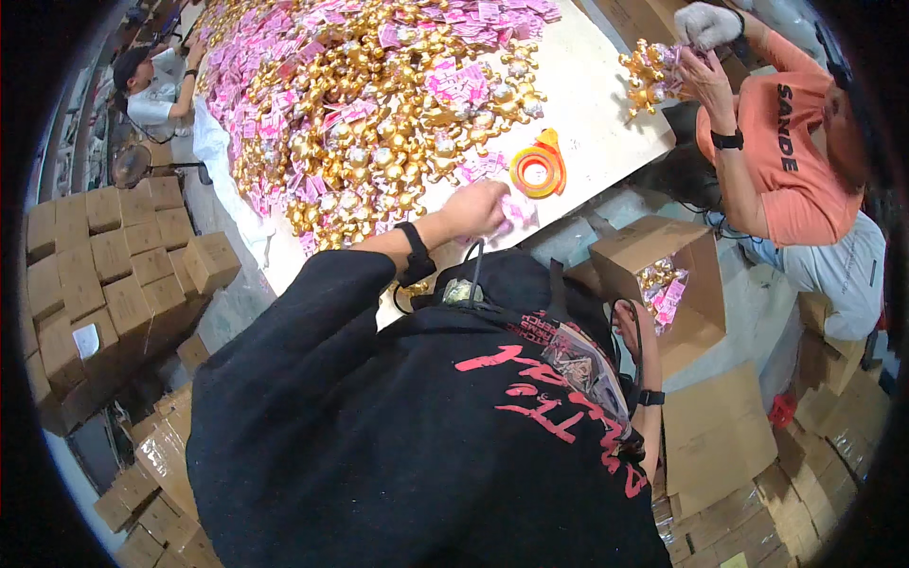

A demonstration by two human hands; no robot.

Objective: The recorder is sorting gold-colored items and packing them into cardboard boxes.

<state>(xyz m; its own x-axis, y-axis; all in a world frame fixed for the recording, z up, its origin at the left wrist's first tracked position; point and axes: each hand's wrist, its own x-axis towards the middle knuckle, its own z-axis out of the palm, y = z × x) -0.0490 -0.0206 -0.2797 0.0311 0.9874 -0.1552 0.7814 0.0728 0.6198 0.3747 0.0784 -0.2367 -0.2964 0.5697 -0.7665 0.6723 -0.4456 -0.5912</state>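
Note:
My left hand (478, 210) is over the near edge of the white table (606, 104), its fingers closed on a small pink-and-white packet (517, 210) that looks smeared. Just beyond it lies an orange-and-yellow tape roll (538, 172). A large heap of shiny gold bear-like pieces (379, 123) with pink cards covers the table to the left. Low at my right side, my right hand (627, 327) is beside an open cardboard box (696, 284); its fingers are partly hidden. Inside that box lie gold pieces and pink cards (668, 301).
Across the table's right corner, a person in an orange shirt (772, 142) holds a cluster of gold pieces (651, 80). Another person (156, 99) works at the far left. Stacked cartons (104, 265) stand at left, with more cartons (739, 530) at lower right.

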